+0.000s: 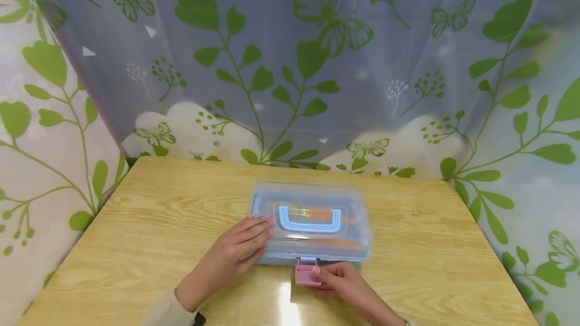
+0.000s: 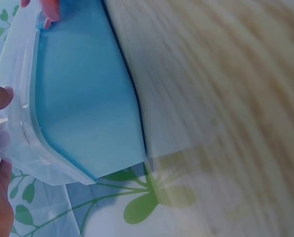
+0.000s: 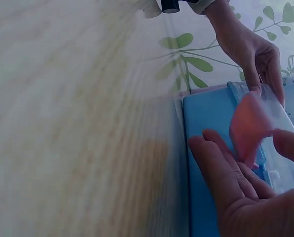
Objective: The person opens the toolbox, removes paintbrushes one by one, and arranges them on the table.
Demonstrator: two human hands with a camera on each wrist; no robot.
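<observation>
Your right hand (image 1: 346,286) has its thumb and fingers pinching the right edge of a small pink plastic latch (image 1: 307,275), thumb above and fingertips tucked partly out of sight below. The latch stands out toward you from the middle of the near side, so it looks unfastened, and that edge seems the easiest part for you to reach.

The fingers of your left hand (image 1: 235,245) are fairly straight and close together, resting across the left end of a clear plastic lid (image 1: 317,191). That light contact probably steadies the lid and keeps everything from shifting while your other hand works the latch.

Beneath the lid is the rectangular light-blue plastic box (image 2: 87,98), lying flat near the middle of the bench (image 1: 158,215), its long side facing you, likely so both hands can reach it. A pale-blue handle (image 1: 310,228) lies folded on top. Orange contents (image 1: 337,242) show blurrily through the lid. Beyond the bench's far edge hangs a leaf-and-butterfly printed curtain (image 1: 272,29).
</observation>
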